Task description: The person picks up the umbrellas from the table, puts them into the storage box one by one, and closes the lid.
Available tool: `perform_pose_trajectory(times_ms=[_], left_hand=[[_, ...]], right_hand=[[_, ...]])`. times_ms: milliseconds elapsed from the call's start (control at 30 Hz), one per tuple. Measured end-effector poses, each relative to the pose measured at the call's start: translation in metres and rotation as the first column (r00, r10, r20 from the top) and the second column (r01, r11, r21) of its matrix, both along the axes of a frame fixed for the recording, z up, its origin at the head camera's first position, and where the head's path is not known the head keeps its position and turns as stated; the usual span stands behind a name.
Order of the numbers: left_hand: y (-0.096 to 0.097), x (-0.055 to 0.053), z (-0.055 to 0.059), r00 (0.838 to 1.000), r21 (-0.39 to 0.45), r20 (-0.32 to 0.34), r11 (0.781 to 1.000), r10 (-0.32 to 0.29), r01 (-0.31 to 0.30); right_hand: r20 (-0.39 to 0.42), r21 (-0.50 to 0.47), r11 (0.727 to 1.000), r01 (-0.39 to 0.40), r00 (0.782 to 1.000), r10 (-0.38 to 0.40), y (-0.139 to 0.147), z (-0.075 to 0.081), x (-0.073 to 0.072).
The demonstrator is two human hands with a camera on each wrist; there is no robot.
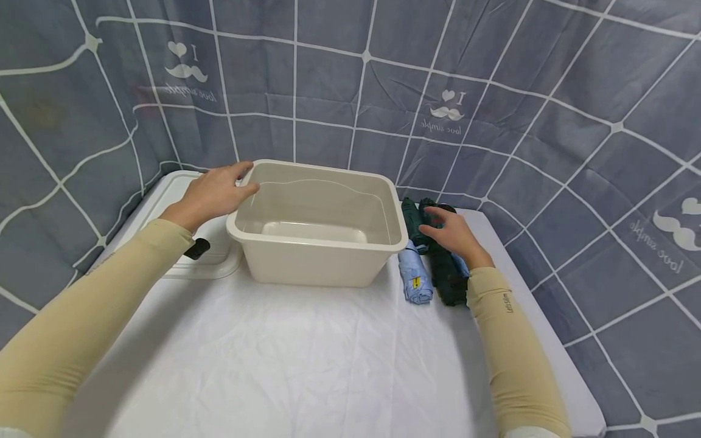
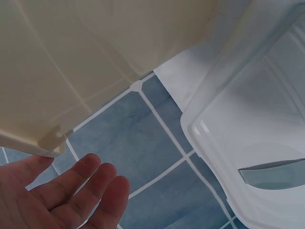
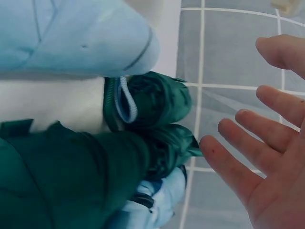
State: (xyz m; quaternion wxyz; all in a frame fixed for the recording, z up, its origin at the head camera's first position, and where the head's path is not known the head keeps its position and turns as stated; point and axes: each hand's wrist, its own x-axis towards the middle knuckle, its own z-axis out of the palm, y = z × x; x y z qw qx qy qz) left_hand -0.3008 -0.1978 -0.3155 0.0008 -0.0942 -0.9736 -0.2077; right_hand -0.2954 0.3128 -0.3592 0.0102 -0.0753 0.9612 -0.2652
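A cream plastic bin stands uncovered at the back of the table, nothing showing inside it. My left hand is at its back left corner, thumb over the rim. In the left wrist view a fingertip meets the rim from below while the other fingers stretch out loosely. Beside the bin on the right lie several rolled fabric bundles, among them a light blue roll and a dark green roll. Over their far end hovers my right hand, fingers spread and holding nothing.
To the bin's left lies a white lid with a dark latch, partly beneath my left arm. A white cloth covers the table. Grey checked curtains hang close along the back and both sides.
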Motion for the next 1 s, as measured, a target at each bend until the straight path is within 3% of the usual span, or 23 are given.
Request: perform_pose_trajectory(times_ms=[567, 1000], left_hand=[[0.003, 0.001, 0.004, 1.000, -0.004, 0.009, 1.000, 0.002, -0.002], [0.003, 0.000, 0.003, 1.000, 0.003, 0.017, 1.000, 0.010, -0.011]], right_hand=[[0.044, -0.004, 0.996, -0.089, 0.995, 0.089, -0.002, -0.028, -0.003], [0.116, 0.014, 0.998, -0.067, 0.991, 0.065, -0.001, -0.036, -0.001]])
